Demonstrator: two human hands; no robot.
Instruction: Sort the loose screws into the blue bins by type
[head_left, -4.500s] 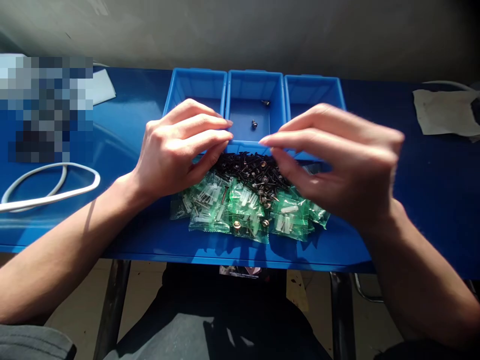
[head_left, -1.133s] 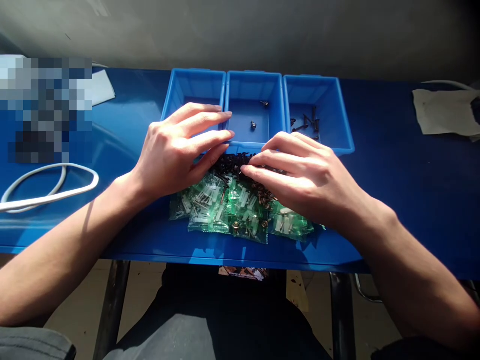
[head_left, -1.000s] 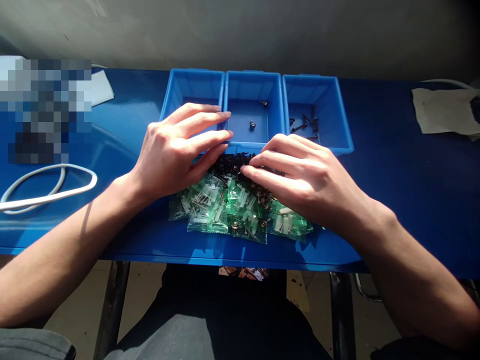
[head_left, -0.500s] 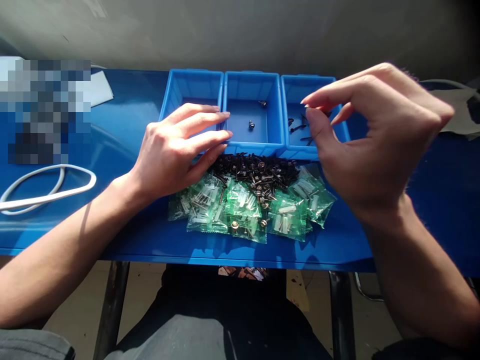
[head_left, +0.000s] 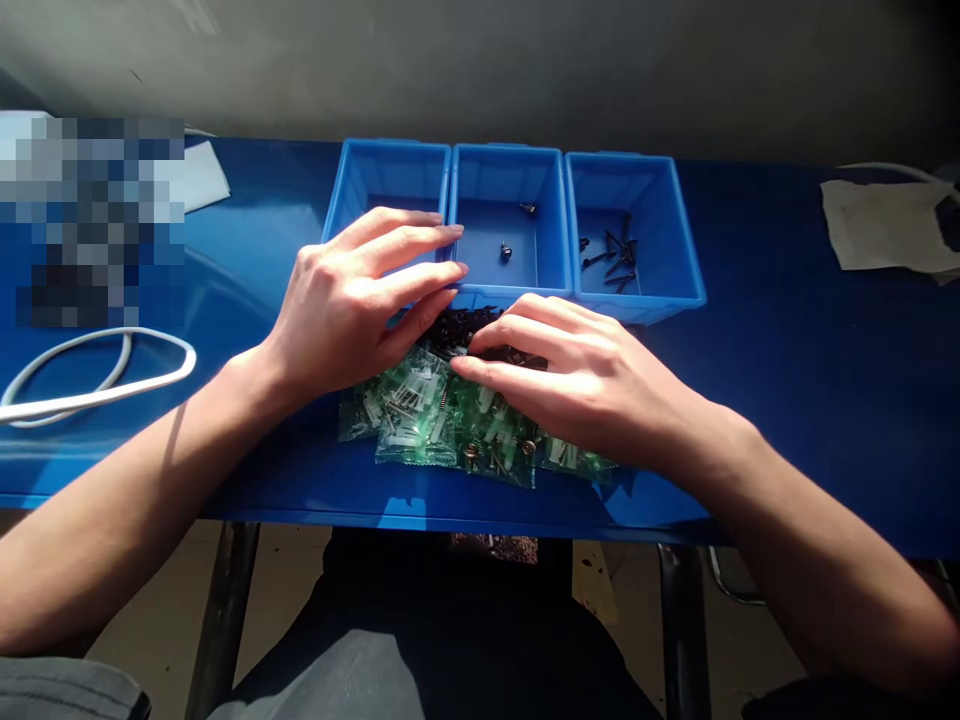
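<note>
My left hand (head_left: pixel 367 285) lies with its fingers spread over the front of the left blue bin (head_left: pixel 397 150), its fingertips at the wall beside the middle bin (head_left: pixel 510 290). My right hand (head_left: pixel 570 375) is over the pile of dark screws (head_left: pixel 461 325), its thumb and forefinger a little apart at the pile; nothing shows between them. It hides most of the pile. Below lie green-tinted clear packets (head_left: pixel 416 405) of white plugs and screws. Two short screws (head_left: pixel 505 251) lie in the middle bin. Several long black screws (head_left: pixel 621 250) lie in the right bin (head_left: pixel 637 300).
A white cable (head_left: pixel 150 375) loops on the left of the blue table (head_left: pixel 285 470). Behind it are a blurred patch and a white sheet (head_left: pixel 202 175). Brownish paper (head_left: pixel 885 225) lies at the far right. A grey wall (head_left: pixel 480 70) rises behind the bins.
My right hand has moved from above the right bin, where its thumb and forefinger were pinched, down and left to the screw pile. My left hand has stayed in place.
</note>
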